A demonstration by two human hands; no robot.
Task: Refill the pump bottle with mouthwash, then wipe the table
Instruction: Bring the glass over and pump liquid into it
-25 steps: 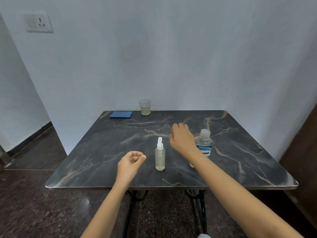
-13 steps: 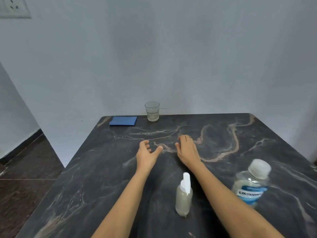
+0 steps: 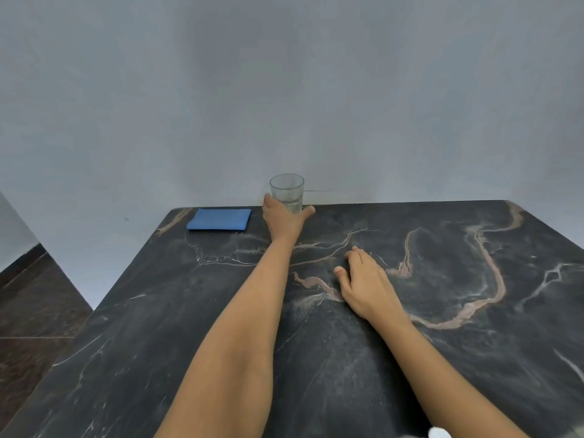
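A clear glass (image 3: 287, 191) with a little pale liquid stands at the back edge of the dark marble table (image 3: 442, 279), against the wall. My left hand (image 3: 284, 221) reaches far forward and cups the glass's lower part, thumb on its left side and fingers on its right. My right hand (image 3: 363, 284) lies palm down on the table's middle, holding nothing. A folded blue cloth (image 3: 219, 219) lies at the back left, just left of my left hand. Only the pump bottle's white top (image 3: 438, 433) shows at the bottom edge. The mouthwash bottle is out of view.
A plain pale wall rises directly behind the table. The table's left edge runs diagonally, with dark tiled floor (image 3: 34, 305) below it.
The view has moved forward over the table. My left hand has stretched from the middle to the glass and closed around it. The two bottles have slipped below the frame.
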